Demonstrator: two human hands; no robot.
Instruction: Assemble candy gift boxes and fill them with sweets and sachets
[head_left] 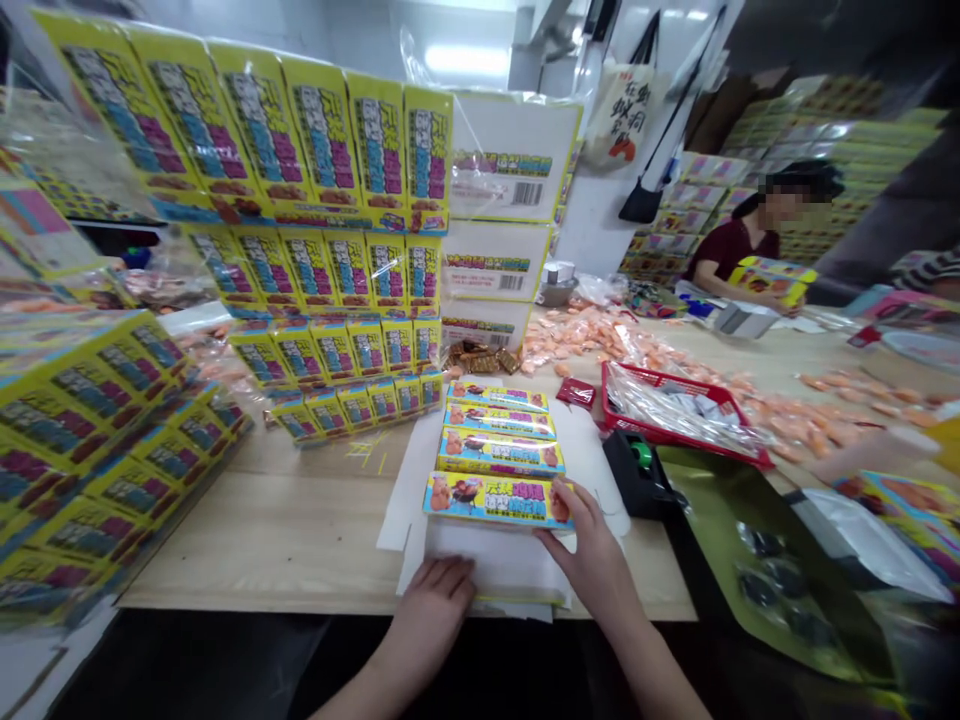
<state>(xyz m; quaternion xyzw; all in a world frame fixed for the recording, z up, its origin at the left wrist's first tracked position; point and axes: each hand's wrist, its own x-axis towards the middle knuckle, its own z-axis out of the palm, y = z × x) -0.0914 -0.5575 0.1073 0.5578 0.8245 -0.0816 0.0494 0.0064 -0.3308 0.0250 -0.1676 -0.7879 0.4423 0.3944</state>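
Observation:
My right hand grips the right end of a small yellow and blue printed box, thumb below and fingers on top. Three similar boxes lie in a row just beyond it, on white cardboard. At the near edge, my left hand rests on the left side of a white card surface, its fingers bent and partly hidden; whether it grips the card I cannot tell.
Tall wrapped stacks of yellow boxes rise ahead; more stand at left. A black tape dispenser, a red basket and a dark olive tray are at right. A co-worker holds a yellow box across the table.

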